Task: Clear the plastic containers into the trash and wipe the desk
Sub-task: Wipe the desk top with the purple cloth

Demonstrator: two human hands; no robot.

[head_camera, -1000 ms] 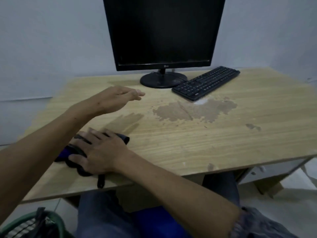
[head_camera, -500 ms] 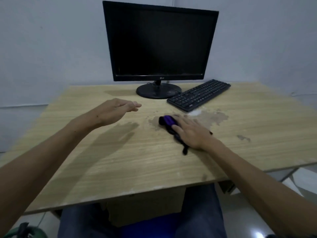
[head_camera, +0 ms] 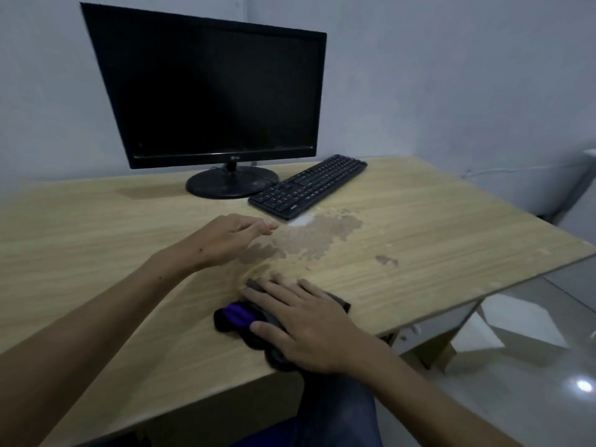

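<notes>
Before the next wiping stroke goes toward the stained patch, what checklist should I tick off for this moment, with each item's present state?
1. Cloth under control: ok. The right hand presses flat on the dark cloth near the desk's front edge.
2. Left hand out of the path: not ok. The left hand hovers beside the brown stain, partly over its near edge.
3. Stain left to wipe: ok, it is plainly there, with a smaller spot to its right.
4. Keyboard clearance: not ok. The keyboard sits right at the stain's far edge.
5. Containers cleared: ok, none show on the desk.
6. Cloth damp: cannot tell.
</notes>
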